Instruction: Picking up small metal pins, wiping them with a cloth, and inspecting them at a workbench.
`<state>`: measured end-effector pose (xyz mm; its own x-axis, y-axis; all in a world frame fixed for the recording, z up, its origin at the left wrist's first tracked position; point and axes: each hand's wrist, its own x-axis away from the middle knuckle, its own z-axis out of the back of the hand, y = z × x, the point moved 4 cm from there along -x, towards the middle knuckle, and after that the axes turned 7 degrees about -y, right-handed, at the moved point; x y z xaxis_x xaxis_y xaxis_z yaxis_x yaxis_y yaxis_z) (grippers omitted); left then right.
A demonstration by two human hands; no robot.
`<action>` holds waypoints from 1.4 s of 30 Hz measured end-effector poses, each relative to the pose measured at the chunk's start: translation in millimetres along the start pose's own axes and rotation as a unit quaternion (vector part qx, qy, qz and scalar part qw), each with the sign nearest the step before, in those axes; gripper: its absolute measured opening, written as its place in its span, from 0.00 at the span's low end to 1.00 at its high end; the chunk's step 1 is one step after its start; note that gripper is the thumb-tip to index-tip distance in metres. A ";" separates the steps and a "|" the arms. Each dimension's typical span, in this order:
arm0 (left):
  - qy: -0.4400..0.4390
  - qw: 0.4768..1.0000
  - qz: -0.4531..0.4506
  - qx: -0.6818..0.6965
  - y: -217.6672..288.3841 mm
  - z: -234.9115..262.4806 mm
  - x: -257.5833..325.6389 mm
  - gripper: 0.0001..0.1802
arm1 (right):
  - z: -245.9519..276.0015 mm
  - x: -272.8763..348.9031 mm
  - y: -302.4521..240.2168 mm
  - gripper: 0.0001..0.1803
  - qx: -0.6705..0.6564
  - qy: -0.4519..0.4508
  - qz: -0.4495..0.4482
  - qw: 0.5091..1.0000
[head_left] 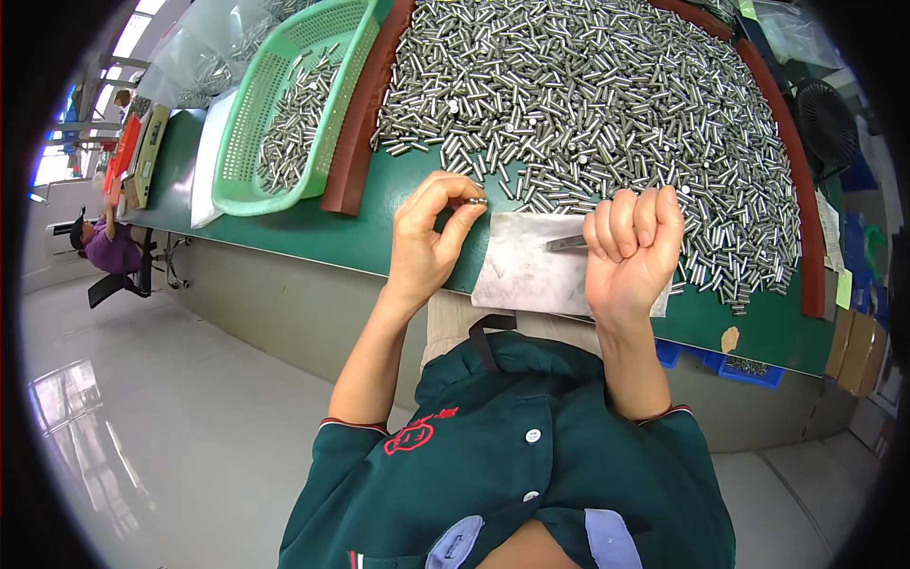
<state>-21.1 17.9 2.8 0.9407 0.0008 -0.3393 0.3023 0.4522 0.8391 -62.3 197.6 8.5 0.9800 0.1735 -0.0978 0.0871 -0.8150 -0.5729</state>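
- Pin (479,200) at about half past eleven from the worker's seat, small and metallic, held up just above the bench (365,234).
- Left hand (427,232): thumb and forefinger pinch that pin; from where I stand I can't tell if it is a single piece.
- Right hand (632,248), at one o'clock: fingers curled round a slim metal tool (566,244), its tip pointing to nine.
- Beneath the tool, at twelve, a stained whitish cloth (531,270) lies on the green bench.
- Loose pins (588,95) cover the bench from eleven round to two, between brown strips (353,175).
- At half past ten, a green basket (270,203) holds more pins.
- A black fan (825,123) stands near half past one.
- Someone in purple (114,248) sits well apart, between nine and ten.
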 end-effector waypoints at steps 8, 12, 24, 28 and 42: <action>-0.095 0.973 -0.100 -0.186 38.8 -16.5 -2.6 0.09 | -2.4 -2.2 -11.7 0.22 -0.015 -0.018 0.043 0.999; -0.171 0.944 -0.137 -0.246 55.8 -35.4 -3.6 0.09 | -4.9 2.3 -27.6 0.23 0.094 -0.016 0.045 0.994; -0.389 0.785 -0.195 -0.442 78.5 -86.5 -22.9 0.05 | 4.1 5.5 -25.2 0.21 0.234 -0.029 0.070 0.969; -0.232 0.899 -0.149 -0.340 65.8 -60.5 -42.5 0.04 | 8.3 4.1 -25.6 0.22 0.198 -0.019 0.058 0.978; -0.042 0.810 0.313 0.494 -0.1 -33.5 13.1 0.10 | 13.5 5.3 -27.3 0.22 0.135 -0.008 0.057 0.989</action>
<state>-13.9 47.7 -16.1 0.9520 -0.1256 0.2791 -0.3012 -0.5469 0.7812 -61.9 228.3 12.7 0.9775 0.1003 -0.1856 -0.0762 -0.6524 -0.7540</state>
